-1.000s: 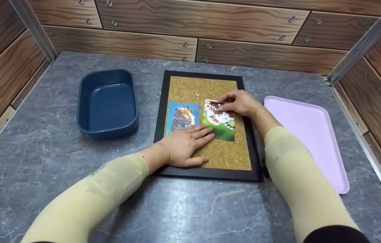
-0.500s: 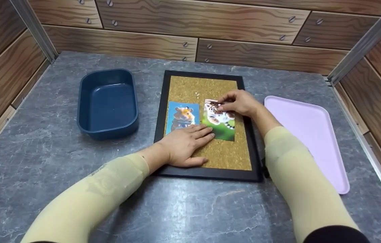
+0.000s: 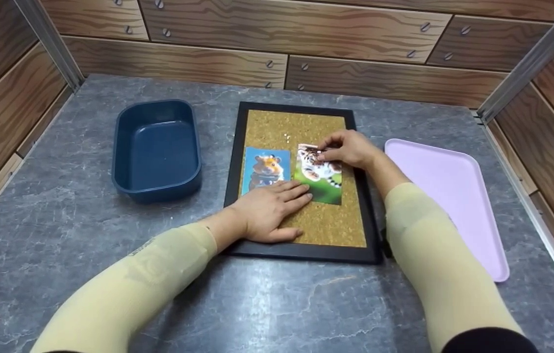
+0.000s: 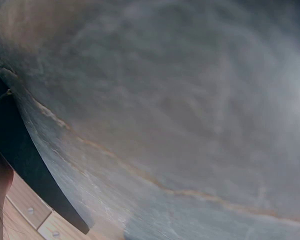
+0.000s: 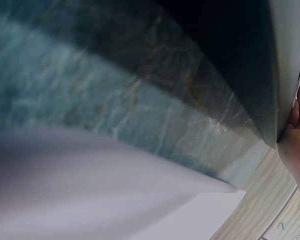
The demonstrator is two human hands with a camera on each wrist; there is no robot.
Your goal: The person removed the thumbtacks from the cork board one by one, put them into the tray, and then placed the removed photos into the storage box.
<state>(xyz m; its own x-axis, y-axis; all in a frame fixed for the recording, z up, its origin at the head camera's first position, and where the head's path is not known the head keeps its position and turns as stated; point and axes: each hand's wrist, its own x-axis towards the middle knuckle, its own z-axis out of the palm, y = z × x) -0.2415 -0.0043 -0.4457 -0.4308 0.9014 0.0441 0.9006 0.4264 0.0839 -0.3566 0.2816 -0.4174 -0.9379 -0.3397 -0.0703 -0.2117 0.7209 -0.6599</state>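
Note:
A black-framed cork board (image 3: 331, 228) lies on the table with two picture cards on it. My left hand (image 3: 269, 213) lies flat, fingers straight, over the lower part of the hamster card (image 3: 267, 166); its fingertips reach the lower left edge of the tiger cub card (image 3: 323, 191). At the tiger card's upper part, my right hand (image 3: 350, 149) pinches a small white pin (image 3: 319, 152) between thumb and curled fingers. Several small white pins (image 3: 287, 138) lie loose on the cork above the cards. Only part of the right hand shows in the right wrist view.
To the left stands a deep navy blue container (image 3: 159, 157). A flat lilac tray (image 3: 453, 196) lies right of the board, partly behind the right forearm. Wood-patterned walls (image 3: 218, 59) enclose the grey marbled table (image 3: 86, 206) at the back and sides.

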